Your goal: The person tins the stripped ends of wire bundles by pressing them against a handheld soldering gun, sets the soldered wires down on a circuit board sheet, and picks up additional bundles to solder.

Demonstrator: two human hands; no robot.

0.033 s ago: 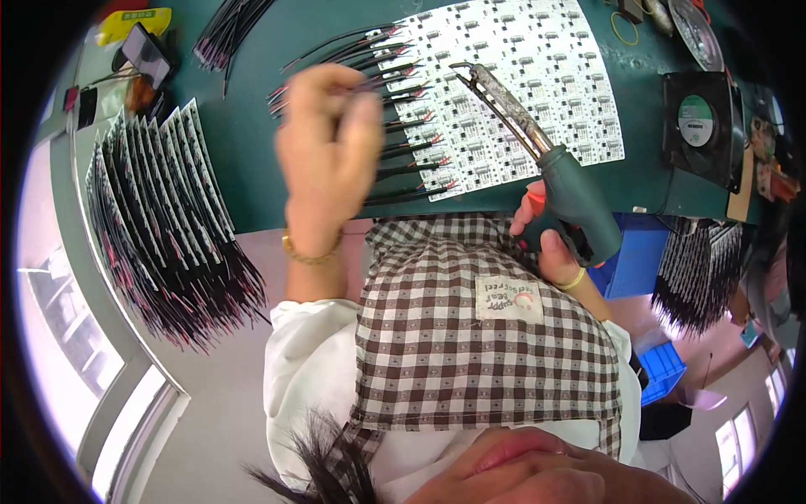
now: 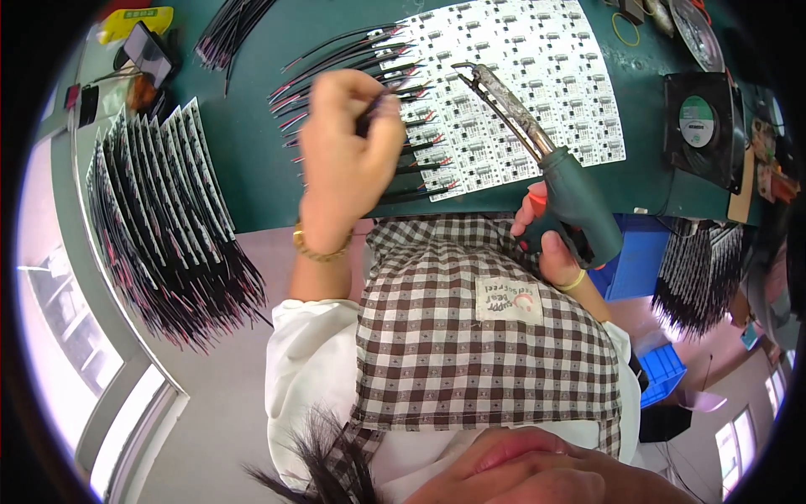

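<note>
My left hand (image 2: 348,160) is closed at the left edge of a white circuit board panel (image 2: 537,92), its thumb and fingers pinched round a dark wire (image 2: 366,122) whose ends are mostly hidden. Black wires (image 2: 336,63) with red and bare tips lie in a row along that edge, reaching left over the green table. In my right hand (image 2: 544,235) is a dark green soldering gun (image 2: 579,197), gripped by its handle with fingers near a red trigger. Its long metal tip slants up and left over the panel; whether it touches cannot be seen.
A bundle of black wires (image 2: 231,34) lies at the back left. Wired board strips (image 2: 159,210) hang over the left table edge, others (image 2: 697,277) at the right. A black fan (image 2: 701,126) and a metal dish (image 2: 695,34) stand right; a phone (image 2: 147,55) leans far left.
My left hand has shifted a little to the right, closer to the panel's edge, and its fingers have drawn together. My right hand and the soldering gun stay almost in place.
</note>
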